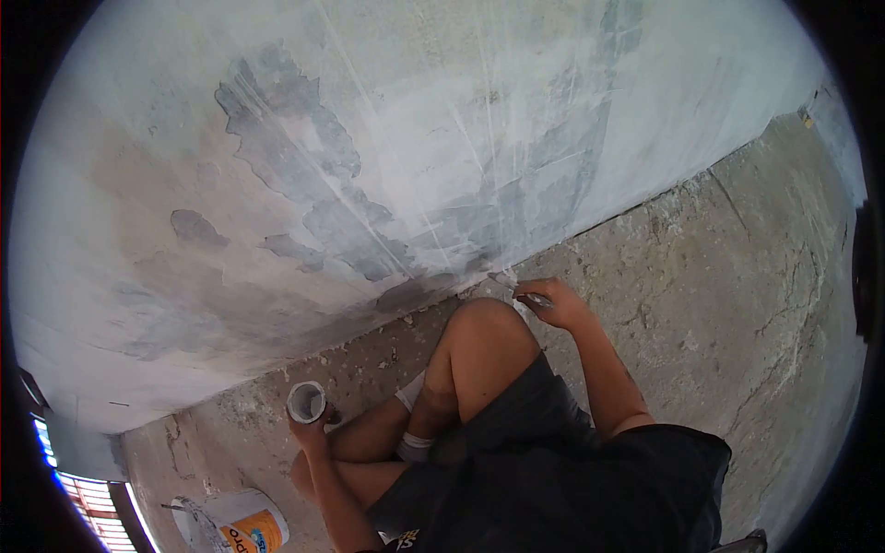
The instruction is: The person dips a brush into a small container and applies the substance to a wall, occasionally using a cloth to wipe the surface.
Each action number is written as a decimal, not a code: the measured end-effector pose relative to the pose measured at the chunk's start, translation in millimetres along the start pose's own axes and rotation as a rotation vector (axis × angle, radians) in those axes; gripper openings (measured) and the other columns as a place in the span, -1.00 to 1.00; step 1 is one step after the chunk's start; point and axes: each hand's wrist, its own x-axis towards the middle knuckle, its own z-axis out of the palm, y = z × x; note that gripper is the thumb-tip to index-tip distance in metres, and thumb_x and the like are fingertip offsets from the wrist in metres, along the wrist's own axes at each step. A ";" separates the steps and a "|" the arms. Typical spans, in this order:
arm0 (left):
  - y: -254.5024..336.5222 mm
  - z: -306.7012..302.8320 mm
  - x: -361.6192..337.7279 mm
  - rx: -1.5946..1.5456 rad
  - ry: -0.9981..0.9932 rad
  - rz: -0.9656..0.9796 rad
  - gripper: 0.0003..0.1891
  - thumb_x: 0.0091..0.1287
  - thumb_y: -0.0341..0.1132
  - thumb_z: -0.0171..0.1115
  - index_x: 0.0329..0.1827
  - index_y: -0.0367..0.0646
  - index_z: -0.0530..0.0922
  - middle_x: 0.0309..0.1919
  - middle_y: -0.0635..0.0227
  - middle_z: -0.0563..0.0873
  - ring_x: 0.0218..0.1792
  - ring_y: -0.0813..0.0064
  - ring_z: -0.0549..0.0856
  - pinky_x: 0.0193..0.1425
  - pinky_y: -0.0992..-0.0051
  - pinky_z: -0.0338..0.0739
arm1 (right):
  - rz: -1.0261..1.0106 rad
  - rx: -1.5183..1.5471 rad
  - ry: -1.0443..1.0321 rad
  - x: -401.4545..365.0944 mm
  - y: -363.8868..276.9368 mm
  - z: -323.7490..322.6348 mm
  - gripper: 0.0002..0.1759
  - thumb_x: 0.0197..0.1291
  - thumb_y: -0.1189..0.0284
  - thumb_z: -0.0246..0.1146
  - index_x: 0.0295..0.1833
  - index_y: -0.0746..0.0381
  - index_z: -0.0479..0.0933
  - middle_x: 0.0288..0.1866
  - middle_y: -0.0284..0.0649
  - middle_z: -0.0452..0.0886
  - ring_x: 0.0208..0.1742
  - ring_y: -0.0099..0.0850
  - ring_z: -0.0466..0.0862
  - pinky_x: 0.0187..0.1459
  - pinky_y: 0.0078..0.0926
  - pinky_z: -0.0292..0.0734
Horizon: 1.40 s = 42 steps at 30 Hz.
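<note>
Near the foot of the wall, my right hand (551,302) is closed around a small putty knife (501,278), its blade close to the wall's lower edge. A small round cup (306,402) with greyish material inside is held in my left hand (312,431), over the floor beside my crossed legs. The wall (415,120) has pale smeared coating with darker grey patches and ragged edges where the surface has come off.
A white bucket (272,514) with an orange label stands on the floor at the lower left, a stick-like thing at its rim. The rough concrete floor (701,276) stretches to the right. A barred window (92,498) shows at the far lower left.
</note>
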 end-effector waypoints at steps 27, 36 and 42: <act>13.5 -2.4 -13.1 -0.104 0.017 0.071 -0.22 -0.18 -0.29 0.70 0.19 -0.19 0.53 0.05 0.13 0.73 0.09 0.13 0.71 0.18 0.26 0.58 | -0.592 0.372 -0.598 76.6 -259.0 163.5 -0.82 0.13 0.61 0.38 -0.13 0.22 0.67 -0.08 0.00 0.75 0.02 -0.21 0.78 -0.09 -0.43 0.66; 21.6 -1.5 -19.2 0.015 -0.063 0.048 -0.23 -0.09 -0.31 0.62 0.26 -0.21 0.48 0.12 0.05 0.66 0.17 0.02 0.65 0.20 0.21 0.57 | -0.231 0.385 -0.716 95.1 -255.9 229.0 -0.89 0.25 0.50 0.31 -0.12 0.22 0.63 -0.57 -0.13 0.56 -0.51 -0.56 0.51 -0.39 -0.42 0.47; 22.9 -2.6 -18.2 -0.012 -0.103 0.085 -0.21 -0.09 -0.29 0.62 0.29 -0.22 0.46 0.14 0.03 0.65 0.18 0.00 0.64 0.21 0.20 0.57 | -0.255 0.330 -0.631 92.5 -264.2 244.6 -0.89 0.22 0.44 0.32 -0.20 0.24 0.64 -0.50 -0.22 0.61 -0.47 -0.56 0.51 -0.32 -0.49 0.48</act>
